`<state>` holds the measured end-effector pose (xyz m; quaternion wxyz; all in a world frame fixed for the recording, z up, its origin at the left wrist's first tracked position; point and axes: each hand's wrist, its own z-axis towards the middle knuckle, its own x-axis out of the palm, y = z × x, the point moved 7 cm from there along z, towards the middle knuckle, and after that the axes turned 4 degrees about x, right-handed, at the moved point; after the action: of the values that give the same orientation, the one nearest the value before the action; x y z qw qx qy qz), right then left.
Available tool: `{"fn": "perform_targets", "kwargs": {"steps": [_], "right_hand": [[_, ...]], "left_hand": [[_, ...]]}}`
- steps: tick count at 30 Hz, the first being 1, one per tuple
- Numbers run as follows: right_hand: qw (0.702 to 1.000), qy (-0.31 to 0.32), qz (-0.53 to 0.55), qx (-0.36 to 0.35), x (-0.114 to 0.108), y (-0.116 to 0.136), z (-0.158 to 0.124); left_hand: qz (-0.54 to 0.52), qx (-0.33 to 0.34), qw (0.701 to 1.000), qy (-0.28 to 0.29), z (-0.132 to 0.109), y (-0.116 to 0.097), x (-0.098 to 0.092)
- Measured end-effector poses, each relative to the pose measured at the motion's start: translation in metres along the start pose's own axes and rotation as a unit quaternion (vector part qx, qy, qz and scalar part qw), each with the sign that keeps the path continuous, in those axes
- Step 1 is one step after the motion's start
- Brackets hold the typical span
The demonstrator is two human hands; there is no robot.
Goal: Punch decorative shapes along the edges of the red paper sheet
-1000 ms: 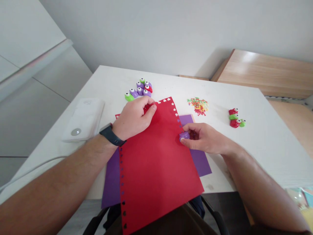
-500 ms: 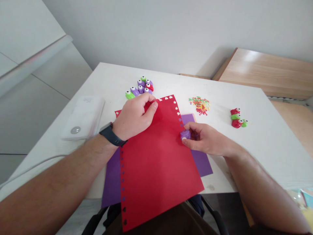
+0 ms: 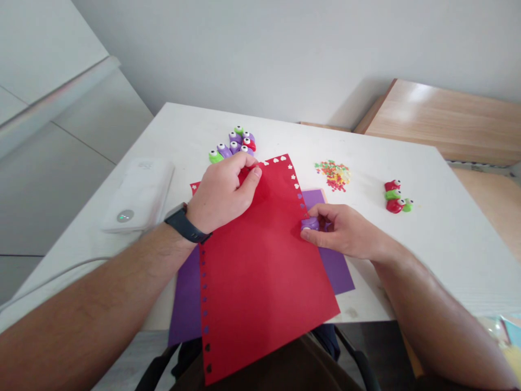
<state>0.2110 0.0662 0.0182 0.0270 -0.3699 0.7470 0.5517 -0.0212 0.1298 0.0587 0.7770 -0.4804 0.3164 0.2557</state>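
A red sheet of paper [image 3: 264,271] has small shapes such as hearts and flowers punched along its left, top and right edges. My left hand [image 3: 226,190], with a dark watch on the wrist, pinches the sheet's top edge. At the right edge my right hand [image 3: 340,228] grips a purple craft punch [image 3: 310,224] with a white eye, fitted over the paper's border. My palm side and fingers hide part of the punch. Beneath the red sheet lies purple paper [image 3: 336,269], showing on both sides.
Several eye-topped punches [image 3: 235,146] cluster at the back; more red and green punches [image 3: 394,195] sit on the right. Colourful paper cut-outs [image 3: 334,175] lie in a pile. A white power bank [image 3: 138,195] with a cable [image 3: 61,279] rests on the white table [image 3: 431,255].
The purple punch has tilted slightly in my right hand, its eye now lower and more covered by my thumb. The left hand stays almost in place. A light shows on the power bank.
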Motion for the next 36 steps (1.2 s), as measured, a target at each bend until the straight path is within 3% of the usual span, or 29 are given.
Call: {"fn": "perform_targets", "kwargs": {"steps": [36], "right_hand": [[0.998,-0.045,-0.015,-0.030,-0.0016,-0.0018,0.0012]], "left_hand": [[-0.009,-0.013,1.000,0.007,-0.0002,-0.0023,-0.0009]]}}
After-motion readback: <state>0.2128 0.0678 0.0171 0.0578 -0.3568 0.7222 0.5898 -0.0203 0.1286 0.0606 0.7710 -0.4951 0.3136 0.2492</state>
